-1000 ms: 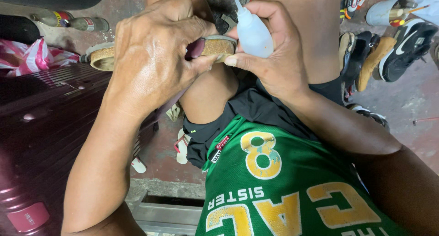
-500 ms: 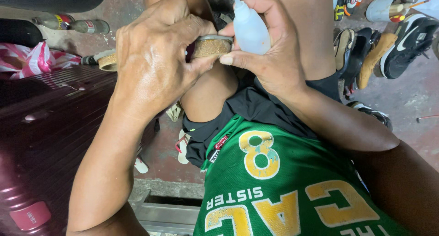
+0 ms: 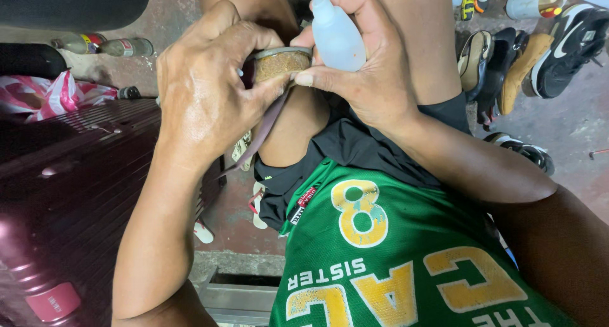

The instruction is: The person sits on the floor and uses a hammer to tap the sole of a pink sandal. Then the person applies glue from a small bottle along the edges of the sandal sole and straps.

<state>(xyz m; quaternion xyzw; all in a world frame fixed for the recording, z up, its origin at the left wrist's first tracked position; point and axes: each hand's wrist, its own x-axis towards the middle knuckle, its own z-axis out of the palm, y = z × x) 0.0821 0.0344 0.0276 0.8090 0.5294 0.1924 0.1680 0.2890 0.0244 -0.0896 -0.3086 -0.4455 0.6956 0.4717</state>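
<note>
Sandal sole, brown, gripped above knee by left hand, fingers curled round it, strap dangling below. Right hand fingers wrapped round white squeeze bottle beside sole. Shoes on floor, right.

Light is falling evenly from above, soft and fairly bright at the centre, and is dimming toward the left edge, where the dark maroon case is sinking into shadow. A sheen is showing on the back of the left hand, and pale highlights are glinting on the white squeeze bottle in the right hand. The hands and the green jersey are appearing sharp; the shoes at upper right and the bottles at upper left are reading slightly softer. Wide-angle stretching is bending the forearms at the lower corners
</note>
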